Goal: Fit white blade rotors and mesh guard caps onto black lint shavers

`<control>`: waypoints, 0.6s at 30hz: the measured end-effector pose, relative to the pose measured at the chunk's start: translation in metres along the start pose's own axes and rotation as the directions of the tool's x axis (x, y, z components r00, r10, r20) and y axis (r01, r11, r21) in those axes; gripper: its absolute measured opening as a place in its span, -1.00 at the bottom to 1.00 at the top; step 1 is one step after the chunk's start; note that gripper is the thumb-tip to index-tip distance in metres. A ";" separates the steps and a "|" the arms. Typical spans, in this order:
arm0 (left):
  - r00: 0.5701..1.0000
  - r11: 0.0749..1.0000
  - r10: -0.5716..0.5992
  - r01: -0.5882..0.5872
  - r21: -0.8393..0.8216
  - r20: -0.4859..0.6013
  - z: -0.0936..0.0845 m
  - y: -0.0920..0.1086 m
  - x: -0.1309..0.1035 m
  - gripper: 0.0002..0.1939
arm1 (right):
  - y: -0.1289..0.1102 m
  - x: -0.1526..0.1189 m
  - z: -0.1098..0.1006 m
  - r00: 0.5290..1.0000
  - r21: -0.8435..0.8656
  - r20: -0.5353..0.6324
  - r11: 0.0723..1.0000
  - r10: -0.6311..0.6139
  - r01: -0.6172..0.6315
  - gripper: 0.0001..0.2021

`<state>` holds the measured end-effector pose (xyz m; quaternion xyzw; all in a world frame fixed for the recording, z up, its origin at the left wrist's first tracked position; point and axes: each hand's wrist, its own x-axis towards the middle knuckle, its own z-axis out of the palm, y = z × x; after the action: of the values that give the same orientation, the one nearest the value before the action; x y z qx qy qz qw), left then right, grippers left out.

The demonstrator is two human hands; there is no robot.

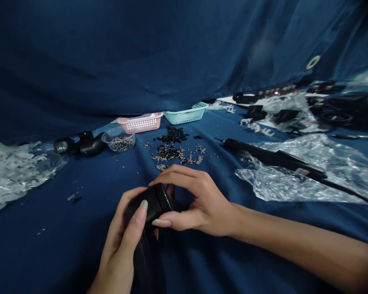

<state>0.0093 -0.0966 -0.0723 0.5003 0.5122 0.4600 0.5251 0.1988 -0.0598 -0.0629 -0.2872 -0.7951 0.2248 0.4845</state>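
Note:
Low in the middle of the view is a black plastic housing (149, 204), with a round end and a handle running down, shaped like a hair dryer. My left hand (122, 237) wraps round its body, thumb on the near side. Around the rimmed end curls my right hand (199, 200), with the thumb at the near edge and the fingers over the top. Both hands are closed on this housing. Its underside and some fingertips are hidden.
Small screws (171, 153) and black bits (174, 134) lie ahead, by a clear bowl (119, 141), a pink basket (142, 123) and a turquoise basket (187, 116). A corded electric screwdriver (263, 153) rests on plastic wrap (272, 185) at right. Black parts (92, 145) and a bag of white pieces (21, 171) sit left.

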 end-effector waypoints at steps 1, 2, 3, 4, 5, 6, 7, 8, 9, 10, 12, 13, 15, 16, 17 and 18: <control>0.999 0.999 0.040 -0.039 0.034 -0.013 -0.001 0.001 -0.001 -0.52 | -0.003 0.001 0.001 1.000 0.002 -0.024 1.000 0.007 -0.007 -0.60; 0.997 0.995 0.076 -0.074 0.059 -0.026 -0.001 0.003 -0.002 -0.53 | -0.006 0.002 0.002 0.999 0.002 -0.049 1.000 0.009 -0.009 -0.60; 0.993 0.991 0.115 -0.111 0.075 -0.041 0.000 0.004 -0.004 -0.53 | -0.009 0.003 0.003 0.998 0.000 -0.068 1.000 0.018 -0.018 -0.60; 0.987 0.985 0.152 -0.146 0.086 -0.060 0.001 0.006 -0.005 -0.54 | -0.012 0.004 0.004 0.996 0.004 -0.081 1.000 0.030 -0.030 -0.60; 0.978 0.979 0.190 -0.182 0.094 -0.081 0.003 0.007 -0.007 -0.56 | -0.015 0.004 0.005 0.995 0.017 -0.088 0.999 0.052 -0.050 -0.59; 0.967 0.969 0.234 -0.223 0.103 -0.103 0.005 0.008 -0.009 -0.59 | -0.017 0.005 0.005 0.992 0.043 -0.088 0.996 0.086 -0.082 -0.58; 0.952 0.956 0.282 -0.268 0.119 -0.116 0.007 0.009 -0.010 -0.63 | -0.019 0.005 0.006 0.989 0.077 -0.082 0.990 0.126 -0.119 -0.57; 0.934 0.936 0.338 -0.321 0.144 -0.118 0.007 0.009 -0.010 -0.65 | -0.020 0.005 0.006 0.984 0.108 -0.076 0.982 0.163 -0.154 -0.57; 0.908 0.906 0.404 -0.382 0.180 -0.106 0.006 0.009 -0.009 -0.66 | -0.021 0.005 0.006 0.979 0.129 -0.073 0.976 0.188 -0.177 -0.57; 0.874 0.862 0.480 -0.454 0.226 -0.075 0.005 0.009 -0.008 -0.65 | -0.022 0.005 0.006 0.977 0.132 -0.071 0.973 0.199 -0.189 -0.58; 0.766 0.713 0.642 -0.615 0.335 0.038 0.000 0.008 -0.003 -0.53 | -0.023 0.004 0.006 0.981 0.097 -0.056 0.979 0.186 -0.181 -0.57; 0.693 0.617 0.714 -0.692 0.375 0.103 -0.002 0.007 -0.001 -0.44 | -0.023 0.004 0.007 0.985 0.074 -0.041 0.983 0.170 -0.167 -0.54; 0.565 0.459 0.805 -0.786 0.414 0.179 -0.003 0.006 0.001 -0.35 | -0.023 0.004 0.007 0.988 0.056 0.003 0.986 0.158 -0.157 -0.49; 0.535 0.429 0.827 -0.799 0.421 0.173 -0.002 0.006 0.001 -0.36 | -0.022 0.004 0.008 0.986 0.064 0.021 0.984 0.168 -0.169 -0.48; 0.531 0.433 0.836 -0.795 0.426 0.141 0.001 0.006 0.001 -0.39 | -0.022 0.004 0.009 0.982 0.084 0.028 0.978 0.187 -0.189 -0.48; 0.542 0.455 0.834 -0.781 0.428 0.102 0.004 0.006 0.000 -0.44 | -0.021 0.004 0.010 0.976 0.114 0.028 0.970 0.214 -0.216 -0.48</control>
<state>0.0129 -0.0965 -0.0663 0.7547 0.3305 0.5597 0.0885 0.1834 -0.0735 -0.0508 -0.3412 -0.7486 0.3243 0.4669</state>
